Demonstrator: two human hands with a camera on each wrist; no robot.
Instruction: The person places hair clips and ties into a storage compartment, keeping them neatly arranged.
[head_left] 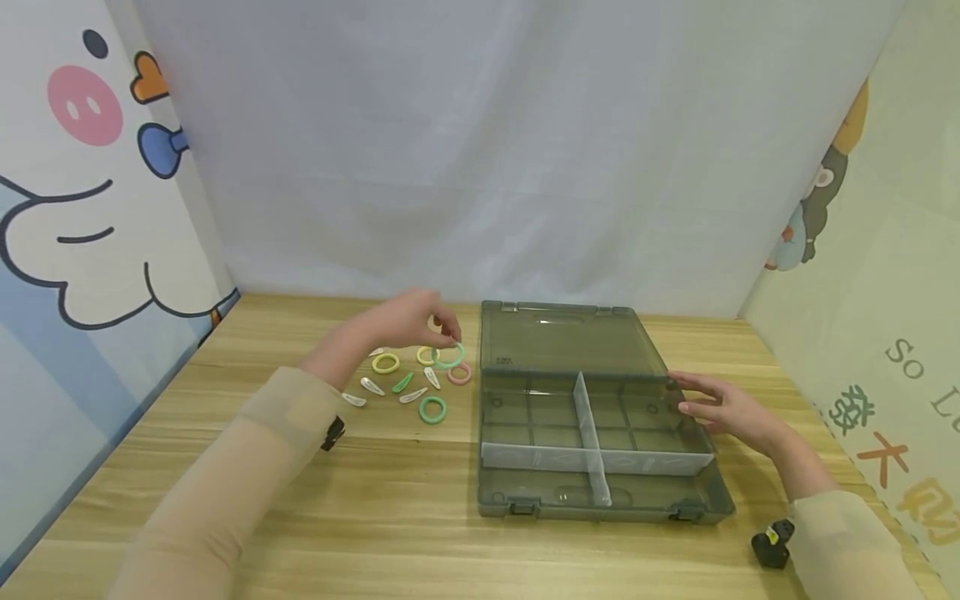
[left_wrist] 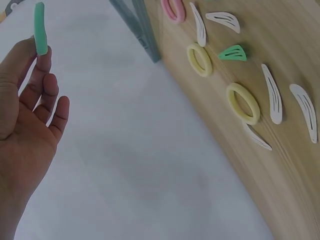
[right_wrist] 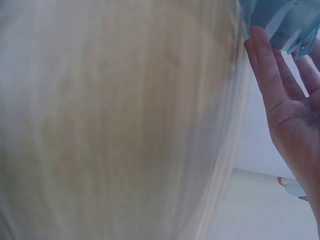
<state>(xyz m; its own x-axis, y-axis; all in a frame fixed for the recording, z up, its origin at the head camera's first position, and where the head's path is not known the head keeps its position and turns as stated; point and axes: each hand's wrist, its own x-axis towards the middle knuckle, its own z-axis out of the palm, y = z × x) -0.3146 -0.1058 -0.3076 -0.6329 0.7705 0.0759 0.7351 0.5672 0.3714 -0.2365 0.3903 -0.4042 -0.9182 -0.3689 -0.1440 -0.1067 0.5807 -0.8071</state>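
Observation:
My left hand [head_left: 411, 322] pinches a mint-green hair tie [left_wrist: 40, 30] between thumb and forefinger, raised above the table left of the box. Beneath it lie two yellow hair ties [left_wrist: 243, 103], a pink hair tie [left_wrist: 176, 20] and a green hair tie [head_left: 432, 421]. Several white snap hair clips [left_wrist: 273, 95] and a green snap clip [left_wrist: 233, 53] are scattered among them. A grey see-through divided box [head_left: 566, 340] stands with its lid laid back. My right hand [head_left: 731, 414] touches the box's right side with loosely extended fingers.
Pale crossing dividers [head_left: 540, 457] split the box into compartments. Two latches [head_left: 523, 507] sit on its front edge. The wooden table [head_left: 360, 517] ends at a white cloth [head_left: 465, 167] behind, with printed panels [head_left: 862, 333] on both sides.

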